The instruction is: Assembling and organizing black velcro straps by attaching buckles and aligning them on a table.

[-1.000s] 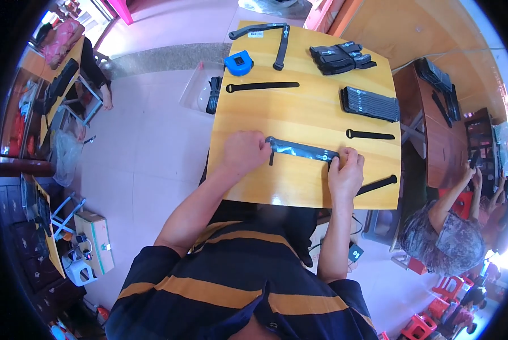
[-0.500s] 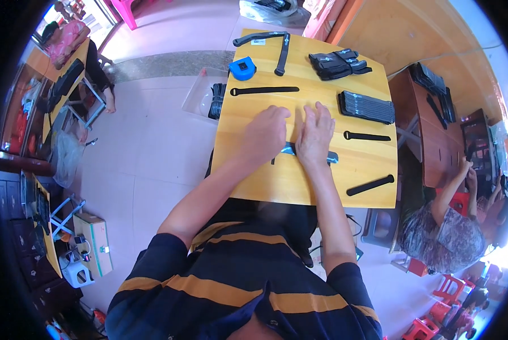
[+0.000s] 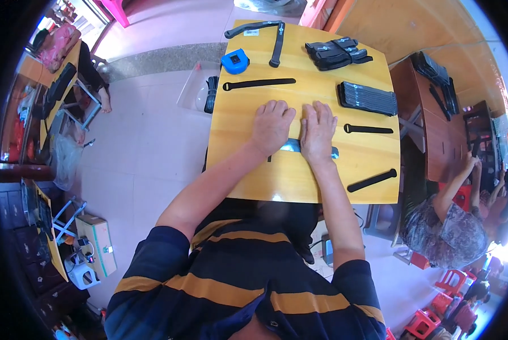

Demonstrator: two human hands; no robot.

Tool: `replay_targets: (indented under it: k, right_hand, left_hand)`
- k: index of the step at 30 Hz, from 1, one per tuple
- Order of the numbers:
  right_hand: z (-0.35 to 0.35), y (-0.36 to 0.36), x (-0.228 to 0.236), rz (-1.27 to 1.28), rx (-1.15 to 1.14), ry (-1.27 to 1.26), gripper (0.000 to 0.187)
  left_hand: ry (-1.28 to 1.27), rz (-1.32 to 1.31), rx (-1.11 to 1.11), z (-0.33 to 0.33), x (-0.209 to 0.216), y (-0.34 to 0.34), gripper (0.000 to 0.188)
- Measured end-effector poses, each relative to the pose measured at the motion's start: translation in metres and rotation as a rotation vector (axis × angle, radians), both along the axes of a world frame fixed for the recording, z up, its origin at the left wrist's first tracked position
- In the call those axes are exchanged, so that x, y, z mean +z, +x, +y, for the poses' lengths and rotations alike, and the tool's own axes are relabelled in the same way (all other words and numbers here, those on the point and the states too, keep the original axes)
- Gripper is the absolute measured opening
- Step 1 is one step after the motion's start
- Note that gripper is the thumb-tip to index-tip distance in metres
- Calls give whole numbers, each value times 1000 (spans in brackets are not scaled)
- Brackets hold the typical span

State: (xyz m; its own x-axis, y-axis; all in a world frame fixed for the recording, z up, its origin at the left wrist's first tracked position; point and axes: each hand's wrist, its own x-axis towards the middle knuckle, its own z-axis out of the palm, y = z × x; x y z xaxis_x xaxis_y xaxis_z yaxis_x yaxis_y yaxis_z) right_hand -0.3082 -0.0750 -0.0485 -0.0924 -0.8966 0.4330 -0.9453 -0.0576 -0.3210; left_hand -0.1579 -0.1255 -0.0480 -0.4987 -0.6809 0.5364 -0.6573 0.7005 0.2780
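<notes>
My left hand (image 3: 272, 126) rests on the yellow wooden table (image 3: 299, 184) with its fingers curled under; whatever they hold is hidden. Close beside it, my right hand (image 3: 318, 133) lies with fingers stretched forward across a shiny bluish strip (image 3: 292, 145), whose ends show on both sides of the hand. A short dark piece (image 3: 269, 159) sticks out below my left wrist. Beyond the hands is a long black hook-and-loop strap (image 3: 259, 84). To the right lie two shorter straps, one level (image 3: 369, 129) and one slanted (image 3: 372, 181).
A blue tape measure (image 3: 235, 61) and a folded grey strap (image 3: 276, 45) are at the far left. Bundled straps (image 3: 336, 54) and a neat strap stack (image 3: 368, 98) occupy the far right. A clear bin (image 3: 191, 93) stands left of the table. Other people work at both sides.
My left hand has turned slightly, its fingers now pointing forward and curled. The right hand stays on the bluish strip. The whole view has shifted a little.
</notes>
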Motion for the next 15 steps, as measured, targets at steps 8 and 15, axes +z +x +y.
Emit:
replay_targets:
  k: [8,15]
  right_hand:
    - [9,-34,4,-5,-10,-24,34]
    - [30,-67,1,237,-235,17,37]
  left_hand:
    - [-3,-29,-8,-3,3,2,18]
    - [-57,-78,-1,-2,-4,1,17]
